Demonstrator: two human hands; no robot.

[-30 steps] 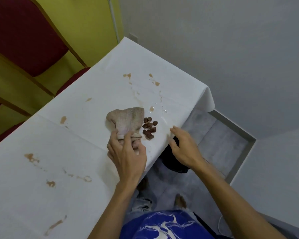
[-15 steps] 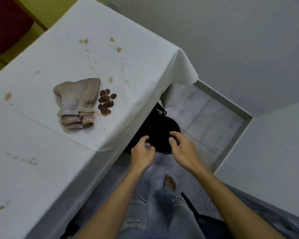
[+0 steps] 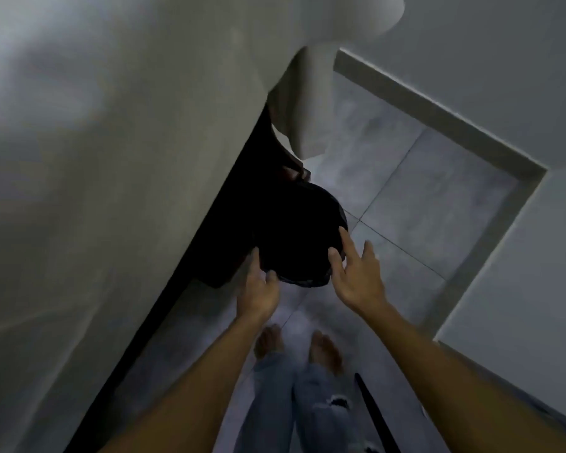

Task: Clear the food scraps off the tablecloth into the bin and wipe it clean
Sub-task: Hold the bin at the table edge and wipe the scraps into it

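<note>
A black bin point(image 3: 294, 237) stands on the floor, half under the table, dark inside. My left hand point(image 3: 258, 289) is at its near rim, thumb and fingers closed over the edge. My right hand point(image 3: 356, 276) rests against the bin's right rim with its fingers spread. The white tablecloth point(image 3: 111, 158) hangs down the table's side and fills the left of the view, blurred. The tabletop, the food scraps and the wiping cloth are out of view.
Grey floor tiles point(image 3: 422, 197) run to a white wall with a grey skirting point(image 3: 438, 116) at the right. My bare feet point(image 3: 298, 348) and jeans are below the bin. A thin black rod point(image 3: 373, 410) lies beside my right leg.
The camera has tipped down from the tabletop to the floor. Both hands left the table, dropped to the bin and now touch its rim; the cloth and scraps stayed on the table.
</note>
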